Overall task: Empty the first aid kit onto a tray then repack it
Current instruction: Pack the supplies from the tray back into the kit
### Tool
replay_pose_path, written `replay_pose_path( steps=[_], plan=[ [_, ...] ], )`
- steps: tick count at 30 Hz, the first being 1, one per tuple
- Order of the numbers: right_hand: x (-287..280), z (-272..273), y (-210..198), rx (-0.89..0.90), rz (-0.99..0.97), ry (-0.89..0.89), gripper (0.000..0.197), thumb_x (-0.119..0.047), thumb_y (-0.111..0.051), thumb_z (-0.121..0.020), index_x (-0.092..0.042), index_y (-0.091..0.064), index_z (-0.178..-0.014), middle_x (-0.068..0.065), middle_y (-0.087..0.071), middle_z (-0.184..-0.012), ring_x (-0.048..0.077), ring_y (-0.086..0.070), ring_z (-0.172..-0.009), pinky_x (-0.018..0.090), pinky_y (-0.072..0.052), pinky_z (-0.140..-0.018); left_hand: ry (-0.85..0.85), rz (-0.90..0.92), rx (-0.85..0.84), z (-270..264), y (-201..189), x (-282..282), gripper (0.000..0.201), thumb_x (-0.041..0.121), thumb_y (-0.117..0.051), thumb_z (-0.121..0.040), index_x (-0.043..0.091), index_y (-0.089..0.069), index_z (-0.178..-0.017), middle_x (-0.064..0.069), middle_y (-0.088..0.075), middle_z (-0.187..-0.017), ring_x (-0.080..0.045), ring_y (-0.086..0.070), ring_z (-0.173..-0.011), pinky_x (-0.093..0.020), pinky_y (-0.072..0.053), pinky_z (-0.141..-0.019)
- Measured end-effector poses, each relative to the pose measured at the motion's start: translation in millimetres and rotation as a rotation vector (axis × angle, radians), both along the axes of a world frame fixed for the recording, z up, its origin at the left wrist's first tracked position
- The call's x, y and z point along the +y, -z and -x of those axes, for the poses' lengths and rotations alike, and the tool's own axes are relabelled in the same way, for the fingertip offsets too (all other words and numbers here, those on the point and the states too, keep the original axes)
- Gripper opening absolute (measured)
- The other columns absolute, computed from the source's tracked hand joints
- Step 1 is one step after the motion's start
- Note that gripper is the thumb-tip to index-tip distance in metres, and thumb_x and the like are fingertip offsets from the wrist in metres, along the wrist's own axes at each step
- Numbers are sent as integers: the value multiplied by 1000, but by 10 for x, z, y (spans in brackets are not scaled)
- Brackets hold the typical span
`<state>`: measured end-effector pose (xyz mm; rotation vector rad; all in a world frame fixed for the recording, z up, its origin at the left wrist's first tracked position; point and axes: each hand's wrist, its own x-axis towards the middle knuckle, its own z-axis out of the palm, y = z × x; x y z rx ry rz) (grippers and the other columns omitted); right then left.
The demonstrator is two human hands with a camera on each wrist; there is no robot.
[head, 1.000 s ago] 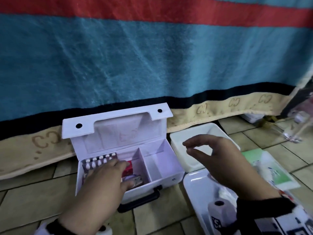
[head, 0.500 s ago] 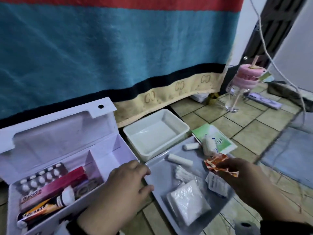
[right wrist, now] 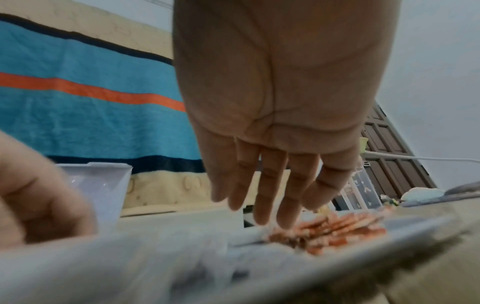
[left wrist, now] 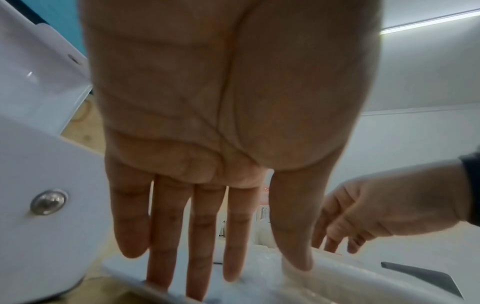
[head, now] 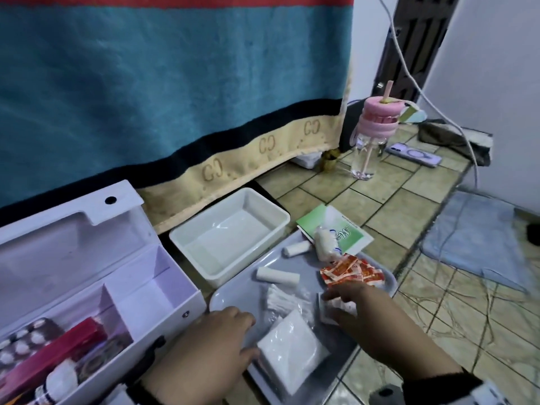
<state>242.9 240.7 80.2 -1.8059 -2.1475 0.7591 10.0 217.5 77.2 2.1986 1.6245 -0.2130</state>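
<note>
Kit (head: pixel 96 276): white plastic box on the floor, lid up, left of the tray. Left compartment holds a blister pack (head: pixel 20 343), a red carton (head: pixel 58 355) and a tube (head: pixel 55 381); right compartment bare. Rigid and probably light; lift by the front handle.

Tray (head: pixel 230 299): grey, shallow, on the floor tiles beside the kit.

On the tray:
- Sachets (head: pixel 350 271), orange and white, a loose pile at the far right. Thin, slick, likely to scatter; pinch several by an edge.
- Gauze pad (head: pixel 292 349) in clear wrap. Soft, slippery; take by a corner.
- Two bandage rolls (head: pixel 277 275). Soft, apt to roll; grasp across the middle.
- Swabs (head: pixel 280 299) in a bag. Light; pinch the bag.
- Small packet (head: pixel 336 309), mostly hidden.

Left hand (head: pixel 216 343): fingers straight, holding nothing, resting at the tray's near-left rim, thumb against the gauze pad.

Right hand (head: pixel 359 305): fingers extended and relaxed, empty, over the small packet, just short of the sachets.
</note>
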Motion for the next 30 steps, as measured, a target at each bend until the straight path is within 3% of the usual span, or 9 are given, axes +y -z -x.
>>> replay_pose_path(
  steps=[3,8,14,16,19,23,25,27,30],
  plan=[
    [229,-51,-133,14,-147,142,33,-29,-63,-86,-35,-59,-118,-5,-62,-113,13,-59,-99,24,-45,-82,-7,-18,4,7,-1,10,36,48,-42,-93,27,-47,-121,7,-46,-125,-15,-46,-118,-33,-37,-98],
    [787,0,-212,-198,-84,75,47,-30,-58,-87,-43,-48,-130,9,-46,-133,28,-50,-117,33,-41,-97,-42,-75,-40,20,-44,-28,39,50,-43,-92,30,-45,-126,10,-45,-129,-13,-45,-121,-30,-36,-100],
    [978,160,-109,-356,79,-112,31,-34,-60,-85,-32,-66,-116,-4,-65,-121,19,-57,-112,24,-42,-93,-107,-247,-147,245,-175,-181,54,61,-28,-84,35,-45,-128,16,-44,-126,-5,-43,-120,-20,-34,-99],
    [916,177,-239,-270,67,-50,20,-33,-67,-82,-30,-73,-100,-3,-72,-105,15,-63,-96,25,-46,-83,-173,-302,-160,376,-226,-289,68,64,-16,-68,37,-53,-118,19,-49,-115,-1,-49,-111,-15,-39,-85],
    [769,310,-538,-39,-42,-46,9,-25,-77,-75,-25,-76,-83,-7,-70,-80,2,-60,-71,9,-44,-61,-291,-421,-195,640,-234,-441,35,54,-37,-73,36,-63,-88,20,-57,-84,-1,-61,-77,-15,-47,-62],
    [462,977,-904,171,-191,-311,21,-13,-79,-69,-31,-70,-64,-15,-61,-82,-15,-56,-81,-1,-37,-64,-505,-425,-130,943,-161,-597,15,40,-64,-76,27,-65,-83,9,-57,-81,-16,-60,-79,-35,-52,-69],
    [345,1371,-881,189,-224,-457,24,-15,-73,-68,-33,-58,-61,-7,-66,-83,2,-61,-84,10,-43,-66,-563,-357,-57,1007,-144,-636,12,34,-67,-79,25,-64,-86,7,-56,-86,-19,-60,-87,-34,-49,-73],
    [266,1725,-741,161,-218,-542,19,-19,-65,-74,-28,-49,-77,-2,-65,-86,17,-59,-81,28,-47,-70,-586,-322,-17,1022,-132,-665,13,34,-57,-86,27,-61,-96,8,-54,-97,-15,-57,-98,-31,-46,-79],
    [217,2069,-432,12,-260,-674,40,-1,-56,-75,-28,-46,-103,5,-60,-100,25,-52,-95,32,-44,-77,-643,-361,-32,1054,-103,-667,11,30,-55,-87,29,-63,-95,12,-53,-97,-12,-57,-98,-29,-45,-77]
  ],
)
